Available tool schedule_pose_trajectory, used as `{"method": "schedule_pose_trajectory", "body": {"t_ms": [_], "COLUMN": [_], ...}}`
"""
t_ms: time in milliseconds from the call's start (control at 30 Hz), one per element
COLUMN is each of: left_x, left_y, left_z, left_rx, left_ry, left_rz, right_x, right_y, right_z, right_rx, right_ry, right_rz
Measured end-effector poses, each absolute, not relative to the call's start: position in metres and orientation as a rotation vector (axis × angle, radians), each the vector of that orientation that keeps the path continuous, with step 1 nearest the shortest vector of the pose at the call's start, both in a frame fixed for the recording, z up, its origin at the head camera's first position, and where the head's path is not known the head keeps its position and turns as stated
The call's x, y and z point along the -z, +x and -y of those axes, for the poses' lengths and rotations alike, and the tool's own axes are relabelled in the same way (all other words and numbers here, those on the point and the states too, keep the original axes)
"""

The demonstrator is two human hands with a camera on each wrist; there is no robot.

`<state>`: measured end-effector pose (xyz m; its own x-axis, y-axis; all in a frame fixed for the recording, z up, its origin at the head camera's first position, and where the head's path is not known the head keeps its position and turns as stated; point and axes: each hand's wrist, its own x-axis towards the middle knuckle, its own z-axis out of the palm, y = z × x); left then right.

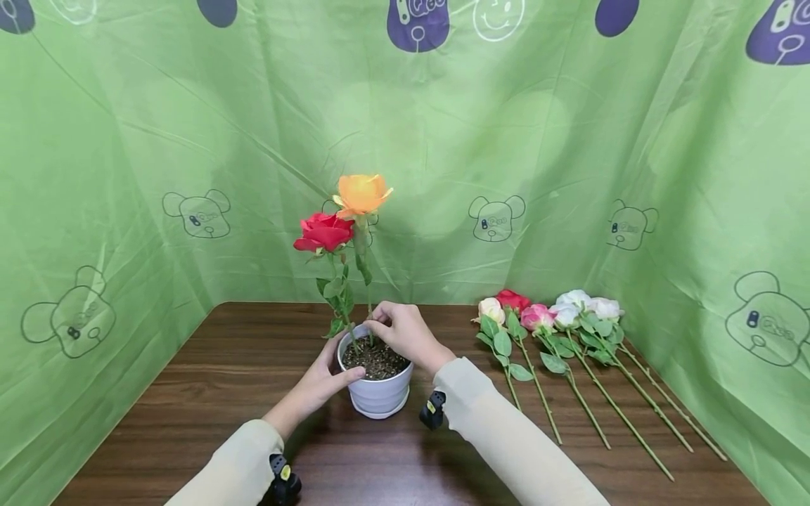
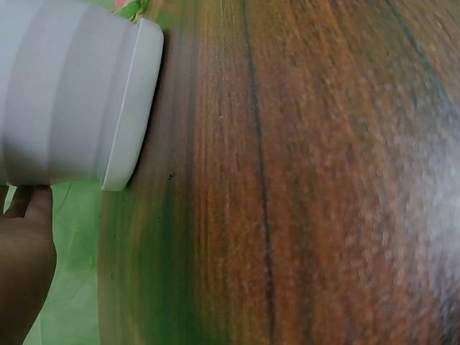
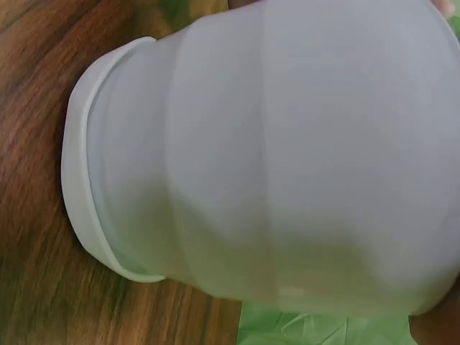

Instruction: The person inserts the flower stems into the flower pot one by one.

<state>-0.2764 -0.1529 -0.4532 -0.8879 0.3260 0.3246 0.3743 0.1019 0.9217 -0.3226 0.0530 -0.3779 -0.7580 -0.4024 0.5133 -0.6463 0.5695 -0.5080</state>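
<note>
A white ribbed flower pot [image 1: 380, 395] filled with dark soil [image 1: 382, 364] stands upright on its saucer [image 2: 135, 108]. My left hand [image 1: 316, 386] holds the pot at its left side, thumb over the front rim and fingers around the outside. Over the soil, my right hand [image 1: 408, 337] pinches the low stem of an orange rose [image 1: 362, 195], which rises upright. A red rose [image 1: 324, 232] with green leaves stands in the soil just left of it. The pot's wall fills most of the right wrist view, where the right fingertips are hidden.
On the right of the brown wooden table [image 1: 209, 379] several loose roses lie side by side, among them a cream rose [image 1: 491, 310], a pink rose [image 1: 538, 317] and a white rose [image 1: 572, 300]. A green printed curtain [image 1: 405, 126] encloses the back and sides.
</note>
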Motion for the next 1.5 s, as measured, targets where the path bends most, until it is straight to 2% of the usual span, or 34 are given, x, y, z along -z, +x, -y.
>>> {"method": "schedule_pose_trajectory", "body": {"t_ms": [1067, 1500], "left_x": [0.452, 0.450], "left_y": [-0.275, -0.274], "left_z": [0.152, 0.151], "left_rx": [1.872, 1.896], "left_ry": [-0.690, -0.707], "left_rz": [2.350, 2.329], "right_x": [0.377, 0.380], "right_y": [-0.319, -0.319], "right_z": [-0.050, -0.059], "right_rx": [-0.947, -1.087], "right_ry": [0.849, 0.822], "right_rz": [2.484, 2.481]}}
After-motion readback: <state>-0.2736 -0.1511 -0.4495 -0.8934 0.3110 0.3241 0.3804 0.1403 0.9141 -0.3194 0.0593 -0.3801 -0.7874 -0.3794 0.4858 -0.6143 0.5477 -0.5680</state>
